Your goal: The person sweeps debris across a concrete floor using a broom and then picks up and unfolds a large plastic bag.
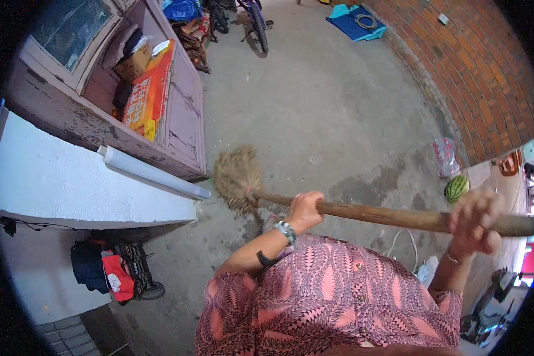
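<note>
I see broom hndl (374, 212) in smooth-ish wood, rough straw head (237, 175); L pipe (154, 171) smooth, prob. plastic; matt concr. floor (314, 107); far R wall (474, 65) rough brick.

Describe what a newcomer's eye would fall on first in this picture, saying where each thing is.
Probably the long-handled straw broom across the middle: the left hand grips its handle partway along, and the blurred right hand is near its thick end. Next, perhaps, the bright red-orange box in the open cabinet at upper left, and the striped green watermelon at right.
</note>
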Demonstrator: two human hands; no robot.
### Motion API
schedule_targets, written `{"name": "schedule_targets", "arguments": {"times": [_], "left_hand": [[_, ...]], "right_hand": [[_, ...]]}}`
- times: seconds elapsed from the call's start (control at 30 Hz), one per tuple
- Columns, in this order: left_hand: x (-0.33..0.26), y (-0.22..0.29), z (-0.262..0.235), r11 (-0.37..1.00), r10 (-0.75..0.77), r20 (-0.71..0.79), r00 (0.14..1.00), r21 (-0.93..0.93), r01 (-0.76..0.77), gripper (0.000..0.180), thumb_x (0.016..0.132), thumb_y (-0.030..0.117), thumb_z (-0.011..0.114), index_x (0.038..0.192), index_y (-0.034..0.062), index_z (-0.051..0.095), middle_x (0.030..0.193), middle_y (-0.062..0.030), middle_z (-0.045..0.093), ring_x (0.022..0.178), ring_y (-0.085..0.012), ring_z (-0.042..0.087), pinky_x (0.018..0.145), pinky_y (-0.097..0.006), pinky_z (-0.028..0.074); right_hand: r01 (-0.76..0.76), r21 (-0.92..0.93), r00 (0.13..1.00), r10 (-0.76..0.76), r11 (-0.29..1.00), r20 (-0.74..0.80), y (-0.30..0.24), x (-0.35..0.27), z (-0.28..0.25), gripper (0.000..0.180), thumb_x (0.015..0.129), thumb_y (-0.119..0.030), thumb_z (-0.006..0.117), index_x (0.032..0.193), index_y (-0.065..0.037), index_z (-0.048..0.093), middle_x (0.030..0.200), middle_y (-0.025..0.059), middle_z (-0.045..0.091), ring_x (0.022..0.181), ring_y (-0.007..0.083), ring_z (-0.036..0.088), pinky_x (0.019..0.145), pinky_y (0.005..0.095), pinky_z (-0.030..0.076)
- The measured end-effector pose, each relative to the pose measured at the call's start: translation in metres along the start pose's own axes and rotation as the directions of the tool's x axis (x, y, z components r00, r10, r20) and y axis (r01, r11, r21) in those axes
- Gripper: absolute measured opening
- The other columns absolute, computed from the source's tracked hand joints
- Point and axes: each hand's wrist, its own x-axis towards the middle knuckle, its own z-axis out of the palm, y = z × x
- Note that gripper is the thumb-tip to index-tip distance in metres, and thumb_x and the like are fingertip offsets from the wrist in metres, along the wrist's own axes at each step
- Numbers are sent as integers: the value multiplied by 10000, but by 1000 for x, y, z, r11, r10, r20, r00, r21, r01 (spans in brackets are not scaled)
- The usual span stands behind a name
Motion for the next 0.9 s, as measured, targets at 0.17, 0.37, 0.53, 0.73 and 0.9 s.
{"name": "schedule_targets", "arguments": {"times": [0.17, 0.37, 0.53, 0.73, 0.9], "left_hand": [[40, -96, -36, 955, -297, -130, 946, -53, 292, 252, 601, 122, 684, 839, 82, 609, 829, -132, 639, 827, -347, 609, 718, -415, 478], [169, -106, -107, 976, -188, -143, 972, -142, 168, 213, 617, 122, 643, 823, 81, 604, 797, -151, 636, 798, -361, 614, 685, -431, 485], [285, -138, -125, 979, 32, -284, 958, -182, -87, 185, 616, 86, 644, 793, 86, 587, 755, -125, 604, 748, -366, 593, 662, -436, 478], [392, -145, -154, 959, 100, -198, 975, -240, -147, 253, 607, 36, 649, 851, 64, 589, 745, -109, 571, 719, -326, 589, 621, -373, 469], [437, -133, -172, 976, 133, -186, 973, -146, -161, 281, 574, -2, 668, 826, 65, 565, 736, -105, 562, 707, -313, 582, 617, -383, 466]], "right_hand": [[-248, 68, 967, 242, 966, 85, 143, 109, -16, 265, 724, -215, 636, 863, -30, 507, 551, 1, 474, 436, 139, 462, 489, 369, 437], [-199, -53, 974, 204, 979, 102, 186, 278, -3, 215, 796, -251, 554, 830, -90, 415, 448, -65, 414, 328, 70, 388, 399, 248, 379], [-128, -111, 838, 168, 985, 520, 213, 366, 0, 253, 783, -223, 701, 869, -92, 502, 489, -36, 556, 384, 84, 566, 402, 248, 481], [-131, -113, 744, 173, 985, 645, 223, 415, -26, 204, 714, -143, 799, 773, -68, 619, 571, 29, 626, 463, 141, 621, 453, 285, 527], [-160, -47, 693, 146, 986, 705, 195, 465, -101, 238, 673, -118, 827, 794, -41, 637, 671, 61, 667, 561, 174, 668, 582, 325, 583]]}}
